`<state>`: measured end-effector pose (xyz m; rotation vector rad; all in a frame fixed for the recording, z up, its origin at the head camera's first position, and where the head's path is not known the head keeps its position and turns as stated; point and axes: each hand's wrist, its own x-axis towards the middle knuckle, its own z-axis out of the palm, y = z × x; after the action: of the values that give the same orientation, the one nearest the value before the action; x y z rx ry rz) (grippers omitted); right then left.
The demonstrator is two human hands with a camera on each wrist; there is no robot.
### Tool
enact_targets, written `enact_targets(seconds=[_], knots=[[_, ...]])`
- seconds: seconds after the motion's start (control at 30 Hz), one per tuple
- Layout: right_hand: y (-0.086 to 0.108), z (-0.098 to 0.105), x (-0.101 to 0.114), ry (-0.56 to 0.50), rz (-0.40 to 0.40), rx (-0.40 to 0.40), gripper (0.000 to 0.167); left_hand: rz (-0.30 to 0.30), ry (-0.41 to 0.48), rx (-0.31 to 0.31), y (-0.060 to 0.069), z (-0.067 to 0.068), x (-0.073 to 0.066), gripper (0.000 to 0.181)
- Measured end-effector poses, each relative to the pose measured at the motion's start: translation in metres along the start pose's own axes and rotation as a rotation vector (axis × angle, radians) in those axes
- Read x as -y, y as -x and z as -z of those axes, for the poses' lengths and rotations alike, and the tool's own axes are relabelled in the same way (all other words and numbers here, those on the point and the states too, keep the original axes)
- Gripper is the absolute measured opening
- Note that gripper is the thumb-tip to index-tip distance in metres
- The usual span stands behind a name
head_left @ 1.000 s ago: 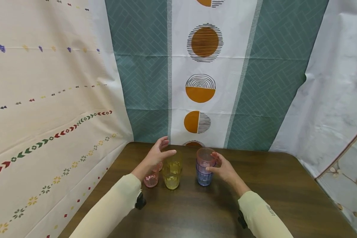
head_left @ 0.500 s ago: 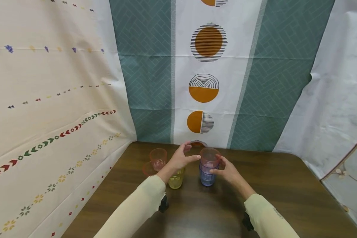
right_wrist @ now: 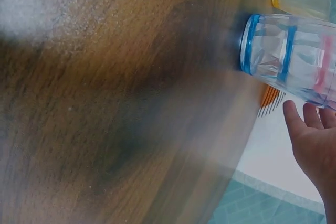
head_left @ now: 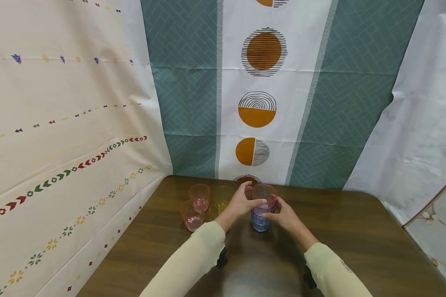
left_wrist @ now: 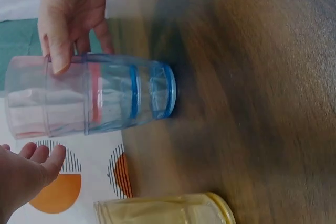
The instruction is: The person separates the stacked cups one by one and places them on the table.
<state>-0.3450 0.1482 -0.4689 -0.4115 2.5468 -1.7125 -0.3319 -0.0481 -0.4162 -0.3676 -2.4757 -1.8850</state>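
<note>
My left hand [head_left: 241, 205] has moved from the yellow tumbler [left_wrist: 157, 212] to the stack [left_wrist: 113, 98], fingers loose; my right hand [head_left: 285, 216] grips it. Translucent pink tumbler [head_left: 263, 191] nests in faceted blue tumblers [head_left: 260, 225] on the wood-grained table [head_left: 338, 239].

I can see three clear pink tumblers [head_left: 199, 197], two loose and one stacked; two clear blue tumblers [head_left: 260, 223]; one brown wooden desk [head_left: 357, 239]. Of clear yellow tumblers [left_wrist: 163, 211], at least one, partly hidden, exact number unclear.
</note>
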Motion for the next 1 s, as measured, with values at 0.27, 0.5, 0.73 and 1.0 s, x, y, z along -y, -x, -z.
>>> enact_targets(seconds=[0.27,0.5,0.73,1.0], knots=[[-0.003,-0.002,-0.004,-0.008,0.005,-0.013,0.086,0.040,0.020,0.020,-0.001,-0.007,0.006,0.086],[-0.003,-0.001,-0.004,0.011,0.005,-0.014,0.080,0.062,0.007,0.027,-0.007,-0.009,0.010,0.087],[-0.003,0.000,-0.005,0.026,-0.006,-0.012,0.079,0.068,-0.038,0.032,-0.012,-0.012,0.011,0.086],[-0.002,0.001,-0.005,0.033,-0.017,-0.003,0.081,0.062,-0.075,0.029,-0.014,-0.012,0.010,0.085]])
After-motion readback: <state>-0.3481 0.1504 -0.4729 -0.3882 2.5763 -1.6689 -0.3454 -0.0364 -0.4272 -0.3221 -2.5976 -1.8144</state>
